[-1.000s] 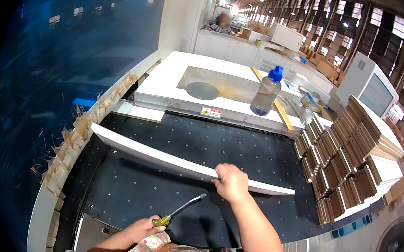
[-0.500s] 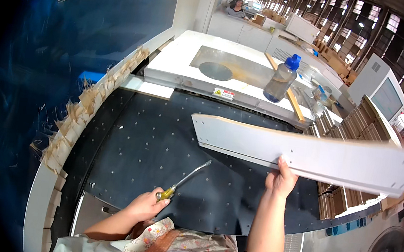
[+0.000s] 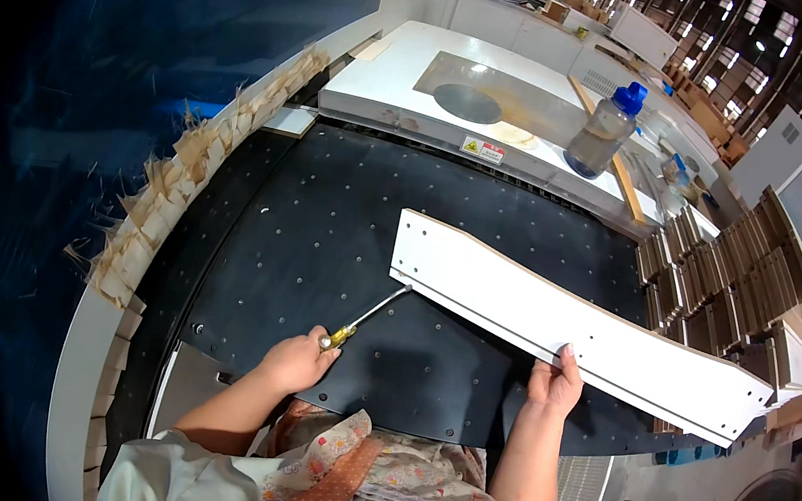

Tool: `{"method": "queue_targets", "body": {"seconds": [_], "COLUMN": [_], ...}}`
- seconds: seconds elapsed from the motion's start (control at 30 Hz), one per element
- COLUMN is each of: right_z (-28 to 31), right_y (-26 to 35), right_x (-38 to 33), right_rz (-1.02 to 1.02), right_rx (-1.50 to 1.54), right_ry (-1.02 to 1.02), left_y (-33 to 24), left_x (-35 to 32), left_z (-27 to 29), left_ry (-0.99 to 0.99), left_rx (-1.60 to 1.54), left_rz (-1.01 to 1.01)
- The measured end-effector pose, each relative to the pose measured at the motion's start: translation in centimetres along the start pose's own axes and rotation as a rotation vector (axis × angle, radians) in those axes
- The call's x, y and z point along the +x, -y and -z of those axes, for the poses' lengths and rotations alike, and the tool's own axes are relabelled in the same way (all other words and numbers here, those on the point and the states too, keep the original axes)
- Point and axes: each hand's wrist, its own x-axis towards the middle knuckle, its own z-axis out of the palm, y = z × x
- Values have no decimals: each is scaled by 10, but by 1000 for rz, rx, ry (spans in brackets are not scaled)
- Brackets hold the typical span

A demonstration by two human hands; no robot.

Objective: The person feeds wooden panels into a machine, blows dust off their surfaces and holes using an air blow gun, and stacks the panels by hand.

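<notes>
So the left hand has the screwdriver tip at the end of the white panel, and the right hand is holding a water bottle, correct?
Not quite. In the head view the right hand grips the lower edge of the white panel; the water bottle stands untouched on the far white table. The left hand does hold the screwdriver at the panel's end.

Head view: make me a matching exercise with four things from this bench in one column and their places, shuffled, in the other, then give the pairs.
Things:
1. screwdriver
2. white panel
3. plastic bottle
4. stacked wooden pieces

Places:
A. standing on the white machine top at the far end
B. in the left hand, tip at the panel's left end
C. piled at the right edge of the black table
D. held at its near edge by the right hand, lying across the table

Pairs: 1-B, 2-D, 3-A, 4-C
</notes>
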Motion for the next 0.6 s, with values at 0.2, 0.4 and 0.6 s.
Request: {"method": "queue_targets", "body": {"seconds": [0.2, 0.4, 0.6], "right_z": [9, 11, 8], "right_y": [-1, -1, 1], "right_x": [2, 2, -1], "right_rz": [-13, -20, -23], "right_rx": [0, 3, 0], "right_ry": [-18, -23, -32], "left_y": [-3, 2, -2], "left_x": [3, 13, 18], "left_z": [4, 5, 11], "left_ry": [46, -26, 36], "left_rx": [31, 52, 65], "left_rz": [-20, 27, 78]}}
